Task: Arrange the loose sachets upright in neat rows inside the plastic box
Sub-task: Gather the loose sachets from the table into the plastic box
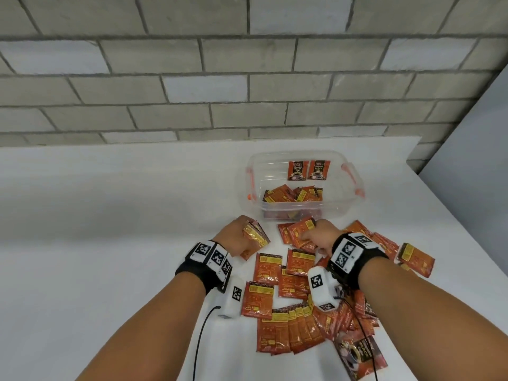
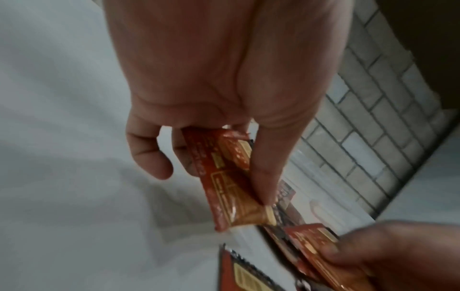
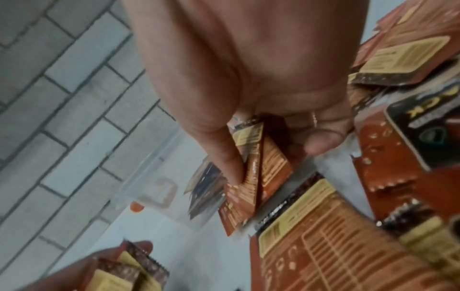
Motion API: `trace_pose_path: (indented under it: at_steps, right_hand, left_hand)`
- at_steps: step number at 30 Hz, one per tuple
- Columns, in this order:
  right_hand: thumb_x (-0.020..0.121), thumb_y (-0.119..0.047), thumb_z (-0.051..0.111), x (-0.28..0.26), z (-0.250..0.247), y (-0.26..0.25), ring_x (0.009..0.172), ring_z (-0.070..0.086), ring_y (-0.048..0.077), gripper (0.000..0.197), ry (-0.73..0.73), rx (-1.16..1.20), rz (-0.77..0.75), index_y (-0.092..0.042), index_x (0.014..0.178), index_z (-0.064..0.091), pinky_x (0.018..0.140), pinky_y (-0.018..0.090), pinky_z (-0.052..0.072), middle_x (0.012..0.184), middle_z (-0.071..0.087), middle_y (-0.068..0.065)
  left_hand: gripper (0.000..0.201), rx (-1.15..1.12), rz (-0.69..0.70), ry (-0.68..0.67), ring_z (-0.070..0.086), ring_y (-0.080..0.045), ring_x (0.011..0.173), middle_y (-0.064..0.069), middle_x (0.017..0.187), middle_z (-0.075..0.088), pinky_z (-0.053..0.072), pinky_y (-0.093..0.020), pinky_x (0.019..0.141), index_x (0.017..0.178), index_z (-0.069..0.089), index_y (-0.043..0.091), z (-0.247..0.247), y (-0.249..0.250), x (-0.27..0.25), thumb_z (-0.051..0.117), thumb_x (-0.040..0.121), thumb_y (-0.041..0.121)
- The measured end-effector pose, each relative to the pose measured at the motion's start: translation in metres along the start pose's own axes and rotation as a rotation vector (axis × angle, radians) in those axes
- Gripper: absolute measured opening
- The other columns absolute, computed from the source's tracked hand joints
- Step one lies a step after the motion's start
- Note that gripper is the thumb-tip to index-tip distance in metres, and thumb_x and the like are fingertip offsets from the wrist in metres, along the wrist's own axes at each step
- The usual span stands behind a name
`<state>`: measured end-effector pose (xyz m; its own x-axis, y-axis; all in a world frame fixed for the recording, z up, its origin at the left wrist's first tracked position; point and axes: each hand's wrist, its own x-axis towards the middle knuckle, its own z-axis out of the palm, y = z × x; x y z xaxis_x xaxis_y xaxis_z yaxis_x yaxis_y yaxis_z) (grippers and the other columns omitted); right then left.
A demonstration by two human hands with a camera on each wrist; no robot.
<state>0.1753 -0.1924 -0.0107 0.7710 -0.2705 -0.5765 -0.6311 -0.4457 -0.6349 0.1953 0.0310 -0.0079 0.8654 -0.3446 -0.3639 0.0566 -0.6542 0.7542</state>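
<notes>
1. Two sachets [image 1: 308, 170] are seen upright at the far wall of the plastic box [image 1: 354, 204], near the worktop's [image 1: 110, 215] far edge; the tilted ones inside cannot be counted.
2. A small stack of sachets [image 1: 257, 234] is gripped by the left hand [image 1: 233, 237].
3. Two sachets [image 3: 259, 177] are pinched by the right hand [image 1: 320, 237].
4. The loose pile [image 1: 297, 320] is partly hidden by both arms.

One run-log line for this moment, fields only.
left hand: grips small sachet stack | right hand: pinches sachets | plastic box: partly filled | loose sachets: many remain on table

Grey block wall [image 1: 220, 78] behind white table [image 1: 96, 215]; pale panel [image 1: 472, 147] at right.
</notes>
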Motion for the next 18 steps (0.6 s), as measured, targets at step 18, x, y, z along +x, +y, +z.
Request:
trace_pose_path:
  at_steps: [18]
  right_hand:
    - [0.078,-0.021,0.075,-0.009,0.013,-0.016,0.099,0.063,0.028,0.055,0.074,-0.203,0.009,0.003,0.123,0.056,0.078,0.030,0.053,0.116,0.063,0.016]
  left_hand:
    - [0.055,0.477,0.015,-0.103,0.052,-0.026,0.111,-0.009,0.118,0.051,0.046,-0.045,0.096,0.125,0.050,0.016,0.031,0.004,-0.014,0.076,0.078,0.025]
